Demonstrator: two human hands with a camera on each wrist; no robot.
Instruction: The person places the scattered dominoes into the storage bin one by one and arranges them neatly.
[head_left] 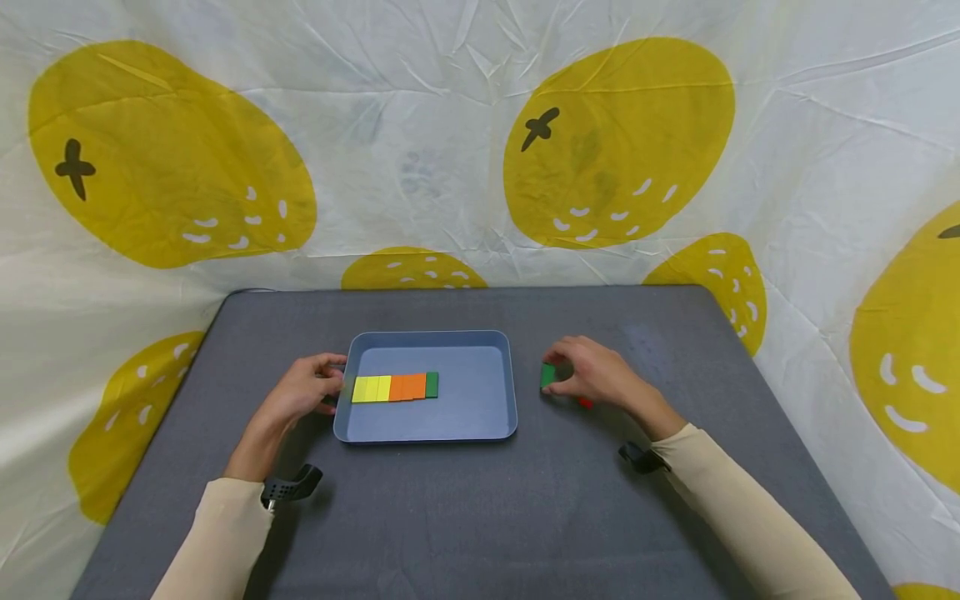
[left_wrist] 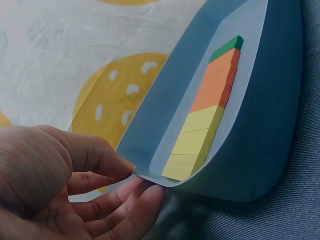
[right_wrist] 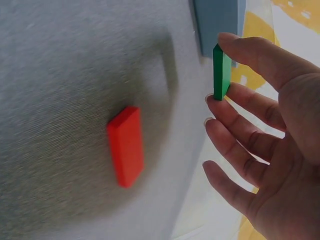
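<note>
A blue tray sits on the grey counter, and it serves as the landmark here. Inside the tray, toward its left wall, a row of flat blocks lies edge to edge: three yellow blocks, then orange blocks, then one green block in the tray closing the row on its right end. The left hand is at the tray's left rim, and the left wrist view shows its thumb above and fingers below the rim, pinching the edge. To the right of the tray, just off its right wall, the right hand holds a second green block upright; the right wrist view shows that block clamped between the thumb and the fingertips, with the other fingers spread loosely below. A red block lies flat on the counter beside that hand, on the side away from the tray, touched by nothing. Judging from how things lie, the row is well along: yellow and orange appear settled and green has begun. What seems left is the green block now in the fingers and the red block outside the tray; whether more blocks hide under the right hand, I cannot tell
</note>
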